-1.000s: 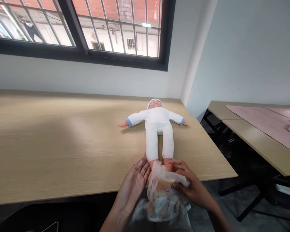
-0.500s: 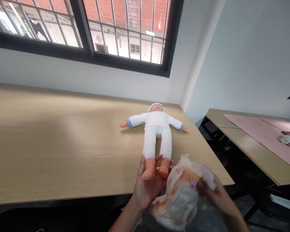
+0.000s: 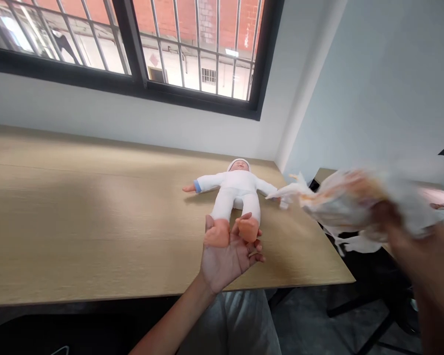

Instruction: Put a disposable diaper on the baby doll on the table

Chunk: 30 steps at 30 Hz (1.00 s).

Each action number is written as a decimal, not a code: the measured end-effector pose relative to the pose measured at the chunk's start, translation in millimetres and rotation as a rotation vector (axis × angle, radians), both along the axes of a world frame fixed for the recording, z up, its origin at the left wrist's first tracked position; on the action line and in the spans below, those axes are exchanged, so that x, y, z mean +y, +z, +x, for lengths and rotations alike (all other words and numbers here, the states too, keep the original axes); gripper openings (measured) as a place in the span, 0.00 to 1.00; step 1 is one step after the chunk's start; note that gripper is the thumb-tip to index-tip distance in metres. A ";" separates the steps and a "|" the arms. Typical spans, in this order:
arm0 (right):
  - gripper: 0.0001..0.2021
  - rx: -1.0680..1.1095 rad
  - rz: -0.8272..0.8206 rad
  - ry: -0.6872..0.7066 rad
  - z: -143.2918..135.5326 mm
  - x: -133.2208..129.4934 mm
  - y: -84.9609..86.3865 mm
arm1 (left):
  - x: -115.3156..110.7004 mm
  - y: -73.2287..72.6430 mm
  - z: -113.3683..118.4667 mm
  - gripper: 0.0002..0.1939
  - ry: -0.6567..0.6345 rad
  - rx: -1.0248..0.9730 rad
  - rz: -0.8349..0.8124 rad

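A baby doll in a white suit with blue cuffs and a white cap lies on its back on the wooden table, arms spread. Palm up beneath its ankles, my left hand grips both legs, one finger between them, and the bare feet tilt up toward me. Off to the right, above the gap between the tables, my right hand clutches a crumpled, thin white cloth with orange patches. Both hand and cloth are blurred by motion, so the cloth's exact kind is unclear.
The wooden table runs along the wall under a barred window. To the right, across a gap, stands a second table with a pink mat, partly hidden by the cloth. Below the near edge are my grey-trousered legs.
My right hand has swung the cloth up and right, away from the doll's feet. My left hand has raised the doll's legs slightly, so its feet now point more toward me.
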State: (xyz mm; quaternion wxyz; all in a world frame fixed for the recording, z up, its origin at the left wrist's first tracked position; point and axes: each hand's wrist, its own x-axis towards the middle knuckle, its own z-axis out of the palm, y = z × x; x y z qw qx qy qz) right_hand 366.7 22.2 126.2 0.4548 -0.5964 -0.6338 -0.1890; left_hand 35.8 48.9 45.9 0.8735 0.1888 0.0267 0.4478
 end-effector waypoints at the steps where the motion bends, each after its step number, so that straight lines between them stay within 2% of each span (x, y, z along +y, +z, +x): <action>1: 0.12 -0.098 -0.052 0.131 -16.0 0.4 -16.9 | 3.1 6.7 -1.4 0.39 0.002 -0.011 0.028; 2: 0.12 -0.201 -0.122 0.309 -32.6 1.7 -36.3 | 6.3 13.7 -2.6 0.37 0.009 -0.017 0.056; 4: 0.20 -0.354 -0.362 0.495 -63.2 5.3 -79.1 | 12.7 28.0 -4.3 0.33 0.027 -0.009 0.110; 6: 0.28 -0.459 -0.553 0.556 -85.1 7.9 -121.2 | 18.8 41.8 -4.9 0.30 0.037 0.028 0.154; 8: 0.34 -0.499 -0.642 0.541 -97.1 7.9 -155.9 | 24.2 54.1 -5.0 0.28 0.032 0.064 0.189; 10: 0.37 -0.504 -0.656 0.548 -103.0 5.8 -178.2 | 29.2 64.4 -4.9 0.26 0.023 0.082 0.219; 11: 0.37 -0.505 -0.649 0.551 -105.1 4.1 -183.9 | 31.7 69.0 -4.9 0.25 0.022 0.088 0.233; 14: 0.37 -0.510 -0.689 0.630 -111.3 -2.2 -180.9 | 40.3 81.4 -5.3 0.21 0.030 0.127 0.276; 20: 0.39 -0.402 -0.918 0.837 -115.3 -3.4 -143.0 | 63.6 107.7 -7.4 0.20 0.022 0.261 0.306; 25: 0.37 -0.332 -0.938 1.052 -120.6 25.3 -134.4 | 77.3 128.2 -5.6 0.19 0.091 0.271 0.313; 30: 0.33 -0.282 -0.934 1.199 -147.0 64.0 -128.6 | 83.8 136.3 0.3 0.21 0.048 0.262 0.341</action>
